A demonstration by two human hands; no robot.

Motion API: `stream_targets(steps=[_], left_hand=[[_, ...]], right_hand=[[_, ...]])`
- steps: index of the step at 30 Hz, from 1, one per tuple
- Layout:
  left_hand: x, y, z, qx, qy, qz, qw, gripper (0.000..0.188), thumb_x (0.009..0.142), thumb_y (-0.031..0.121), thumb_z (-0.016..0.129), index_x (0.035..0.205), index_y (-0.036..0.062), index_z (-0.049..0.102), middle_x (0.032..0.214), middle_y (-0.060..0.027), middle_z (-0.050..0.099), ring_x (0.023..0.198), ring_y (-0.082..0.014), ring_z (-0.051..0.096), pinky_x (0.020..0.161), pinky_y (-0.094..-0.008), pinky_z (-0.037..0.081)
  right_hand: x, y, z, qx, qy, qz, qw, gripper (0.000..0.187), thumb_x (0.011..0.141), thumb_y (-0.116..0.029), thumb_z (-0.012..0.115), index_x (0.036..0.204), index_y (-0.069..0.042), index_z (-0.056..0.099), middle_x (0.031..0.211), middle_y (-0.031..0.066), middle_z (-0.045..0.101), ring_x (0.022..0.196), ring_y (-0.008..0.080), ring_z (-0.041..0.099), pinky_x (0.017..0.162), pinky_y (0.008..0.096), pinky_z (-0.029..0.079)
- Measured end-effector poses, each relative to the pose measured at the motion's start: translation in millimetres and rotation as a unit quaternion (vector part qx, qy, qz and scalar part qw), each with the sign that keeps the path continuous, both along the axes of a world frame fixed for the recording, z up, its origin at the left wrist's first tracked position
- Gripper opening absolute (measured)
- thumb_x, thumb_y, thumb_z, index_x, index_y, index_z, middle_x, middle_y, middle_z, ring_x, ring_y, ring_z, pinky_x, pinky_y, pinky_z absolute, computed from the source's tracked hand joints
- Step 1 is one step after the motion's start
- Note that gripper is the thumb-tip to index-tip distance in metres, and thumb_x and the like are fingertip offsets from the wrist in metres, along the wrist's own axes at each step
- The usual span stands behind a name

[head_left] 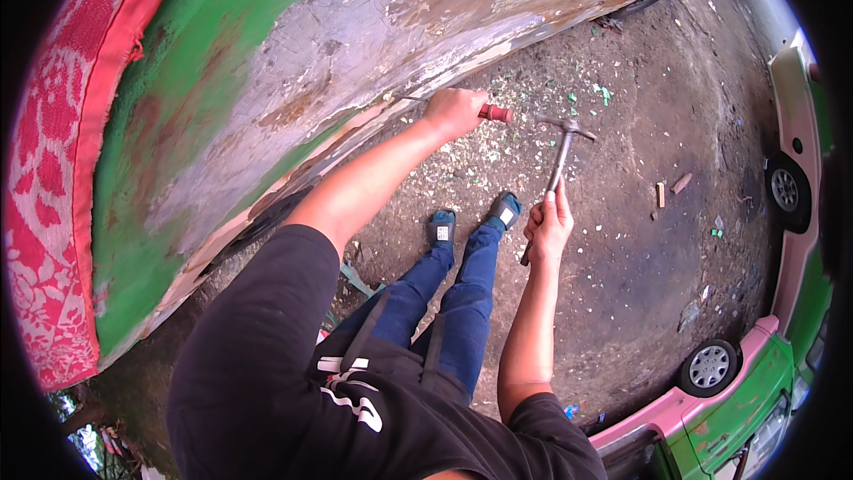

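My left hand [456,114] is closed around a screwdriver with a red handle [498,114]. Its thin metal shaft points left, with the tip at the lower edge of a worn vehicle body panel [293,80]. Green paint, grey-white filler and brown patches cover that panel. In my right hand [549,224] is a hammer [562,158], gripped low on its handle with the metal head upward. The hammer head is to the right of the screwdriver's handle end, apart from it. Most of the right hand's grip shows; the left palm is hidden.
Pale and green chips [498,147] litter the dirt ground around my feet. Small wood pieces [661,195] lie farther right. A pink and green car [742,356] stands along the right side. Red patterned cloth [62,213] hangs over the panel's left end.
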State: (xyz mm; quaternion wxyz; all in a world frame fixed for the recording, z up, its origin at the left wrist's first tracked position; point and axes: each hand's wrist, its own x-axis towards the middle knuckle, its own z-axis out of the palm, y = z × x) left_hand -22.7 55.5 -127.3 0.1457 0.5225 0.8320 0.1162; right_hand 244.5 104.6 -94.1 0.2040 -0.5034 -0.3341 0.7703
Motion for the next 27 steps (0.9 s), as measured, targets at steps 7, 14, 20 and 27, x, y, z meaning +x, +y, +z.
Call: stream_targets(steps=[7,14,20,27], left_hand=[[-1,7,1,-0.024,-0.014,0.029,0.999,0.01,0.08,0.022,0.065,0.082,0.0131,0.062,0.074,-0.0106,0.068,0.072,-0.0335,0.068,0.063,-0.0469,0.053],[-2,12,-15,-0.045,-0.02,0.009,0.999,0.007,0.081,0.02,0.063,0.083,0.0131,0.063,0.075,-0.0128,0.068,0.073,-0.0341,0.068,0.064,-0.048,0.052],[-1,20,-14,-0.073,-0.016,0.009,0.997,0.007,0.08,0.016,0.062,0.085,0.0115,0.065,0.075,-0.0132,0.068,0.073,-0.0344,0.068,0.063,-0.0483,0.052],[-5,22,-15,-0.091,-0.007,0.015,0.996,0.007,0.08,0.013,0.061,0.084,0.0094,0.065,0.074,-0.0161,0.068,0.072,-0.0354,0.068,0.063,-0.0485,0.053]], right_hand=[[-13,-8,4,-0.016,-0.019,0.027,0.999,0.045,0.102,-0.015,0.049,0.146,-0.019,0.043,0.063,-0.0085,0.035,0.047,0.0017,0.032,0.039,0.0182,0.025],[-15,1,-10,-0.034,-0.005,0.036,0.999,0.043,0.102,-0.016,0.049,0.145,-0.021,0.045,0.06,-0.0084,0.033,0.045,0.002,0.029,0.035,0.0188,0.025],[-12,11,-25,-0.029,-0.041,0.044,0.998,0.043,0.102,-0.018,0.049,0.145,-0.02,0.045,0.06,-0.0084,0.035,0.044,0.0031,0.031,0.035,0.0217,0.026],[-23,17,-46,-0.053,-0.026,0.066,0.996,0.044,0.101,-0.019,0.053,0.144,-0.021,0.046,0.061,-0.0065,0.038,0.047,0.0035,0.035,0.038,0.0198,0.028]])
